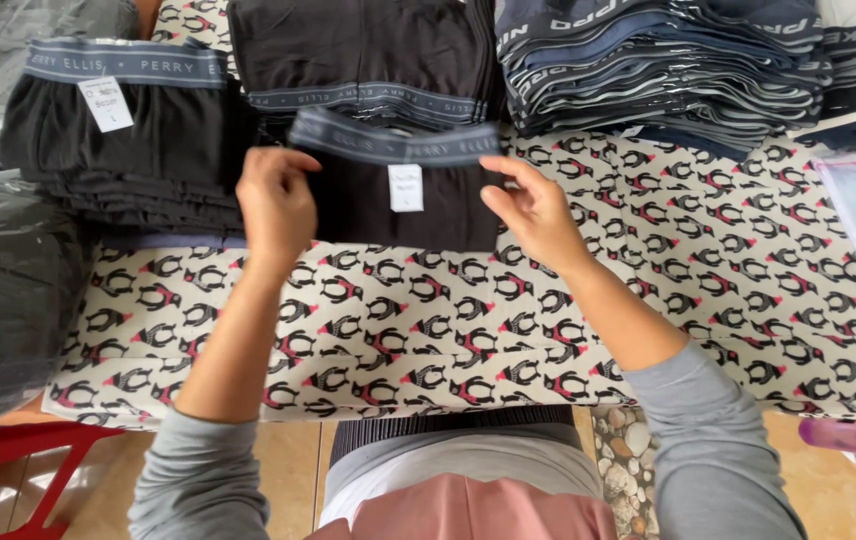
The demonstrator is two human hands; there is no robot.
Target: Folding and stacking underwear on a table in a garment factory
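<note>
Before you lies a cream tablecloth printed with black-and-pink penguins (708, 250), covering the work surface. At your far left sits a stack of folded black underwear with a grey waistband and a white paper tag (123, 130). Behind the centre you have a second pile of black folded garments (358, 50), and to its right a tall stack of folded navy and grey striped garments (648, 70). Dark clear-plastic-wrapped bundles (3, 290) crowd your left edge. A red plastic stool (8, 470) stands on the tiled floor (288, 460); at the right edge lies what may be a pink bottle (843, 437).
</note>
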